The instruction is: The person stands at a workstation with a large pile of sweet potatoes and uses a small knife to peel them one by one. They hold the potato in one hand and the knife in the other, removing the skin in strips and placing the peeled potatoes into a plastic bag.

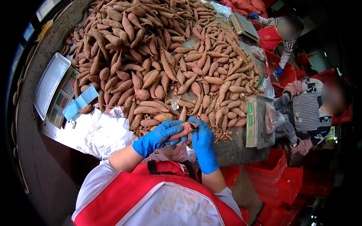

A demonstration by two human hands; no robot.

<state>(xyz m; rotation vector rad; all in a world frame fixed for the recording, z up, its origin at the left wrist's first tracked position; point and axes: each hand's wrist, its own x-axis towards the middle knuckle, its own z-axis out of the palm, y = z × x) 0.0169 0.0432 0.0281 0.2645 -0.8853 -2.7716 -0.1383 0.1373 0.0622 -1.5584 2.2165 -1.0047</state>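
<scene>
My left hand (162,136), in a blue glove, grips a reddish sweet potato (185,130) above the table's near edge. At the root's right end, the gloved fingers of my right hand (204,141) close on its tip, where a dark patch shows. Whether a small blade sits in those fingers cannot be told. A broad heap of sweet potatoes (167,67) spreads over the table beyond both hands. Small cut-off root ends (223,134) lie just right of my right hand. Below the held root is a clear plastic bag (181,152) with sweet potatoes inside.
White plastic bags (107,132), a blue paper sheet (80,102) and a scale with a metal tray (53,84) are at left. Another scale (260,121) stands right, before a co-worker (302,113). A second co-worker (271,36) is farther back. Red crates (271,172) sit lower right.
</scene>
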